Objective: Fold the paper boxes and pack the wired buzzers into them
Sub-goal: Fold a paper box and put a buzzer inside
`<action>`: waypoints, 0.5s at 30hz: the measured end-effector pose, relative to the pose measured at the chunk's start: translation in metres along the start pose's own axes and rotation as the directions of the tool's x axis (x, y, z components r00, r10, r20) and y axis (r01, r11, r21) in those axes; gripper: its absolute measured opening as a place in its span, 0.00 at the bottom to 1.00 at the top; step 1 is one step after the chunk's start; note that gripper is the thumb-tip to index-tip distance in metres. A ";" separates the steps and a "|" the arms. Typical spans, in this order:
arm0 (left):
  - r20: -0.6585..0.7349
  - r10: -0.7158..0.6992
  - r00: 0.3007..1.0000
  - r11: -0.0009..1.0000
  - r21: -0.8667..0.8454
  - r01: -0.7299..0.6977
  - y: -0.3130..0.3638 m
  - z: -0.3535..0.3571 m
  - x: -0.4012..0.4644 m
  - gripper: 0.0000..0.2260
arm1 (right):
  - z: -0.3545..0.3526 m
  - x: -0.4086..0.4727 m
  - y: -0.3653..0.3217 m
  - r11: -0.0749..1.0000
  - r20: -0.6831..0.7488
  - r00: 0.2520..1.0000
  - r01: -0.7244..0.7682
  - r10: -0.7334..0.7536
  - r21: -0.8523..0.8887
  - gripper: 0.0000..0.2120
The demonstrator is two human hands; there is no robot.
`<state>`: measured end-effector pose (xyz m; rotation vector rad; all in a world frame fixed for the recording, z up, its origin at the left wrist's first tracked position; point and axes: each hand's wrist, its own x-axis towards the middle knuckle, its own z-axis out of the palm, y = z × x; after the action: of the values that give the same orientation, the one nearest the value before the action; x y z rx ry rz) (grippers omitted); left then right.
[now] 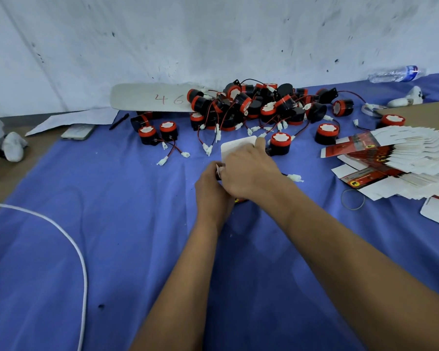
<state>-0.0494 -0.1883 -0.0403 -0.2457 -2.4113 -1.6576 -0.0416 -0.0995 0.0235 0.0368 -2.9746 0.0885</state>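
Both hands meet at the middle of the blue cloth around one paper box (235, 147), whose white flap sticks up behind the fingers. My left hand (212, 191) grips the box's near side from below. My right hand (250, 173) curls over the top of it, thumb by the flap. A white connector (295, 177) on a wire pokes out to the right of my right wrist. A heap of black-and-red wired buzzers (251, 105) lies behind. One buzzer (279, 143) stands just past my right hand. Flat box blanks (395, 160) fan out at the right.
A white card marked "46" (152, 97) leans at the wall. A phone (77, 131) and a pen (119, 121) lie at the left, a water bottle (397, 73) at the far right. A white cable (69, 239) curves across the near left; a rubber band (352, 199) lies near the blanks.
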 end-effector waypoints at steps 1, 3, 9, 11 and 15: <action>-0.004 -0.005 1.000 0.999 -0.040 0.005 0.001 0.001 -0.001 0.03 | 0.000 -0.001 0.000 1.000 0.007 1.000 -0.003 0.003 -0.010 0.20; -0.002 -0.023 1.000 0.994 -0.108 0.023 0.004 0.002 -0.003 0.12 | 0.003 0.000 0.000 1.000 -0.001 1.000 -0.007 0.007 -0.024 0.14; -0.038 -0.042 0.998 0.995 -0.096 0.038 0.003 0.004 0.001 0.09 | 0.009 -0.003 0.008 0.995 -0.102 0.990 0.099 -0.097 0.018 0.10; -0.038 -0.017 0.999 0.999 -0.029 0.016 -0.001 0.003 0.002 0.12 | 0.009 -0.004 0.012 0.993 -0.104 0.988 0.115 -0.111 0.034 0.11; -0.049 0.031 0.998 0.999 0.023 -0.030 -0.002 0.003 0.003 0.11 | 0.008 -0.003 0.015 0.984 -0.111 0.982 0.164 -0.155 0.069 0.14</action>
<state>-0.0529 -0.1858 -0.0425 -0.2345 -2.3762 -1.6041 -0.0401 -0.0851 0.0145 0.2716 -2.8490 0.1805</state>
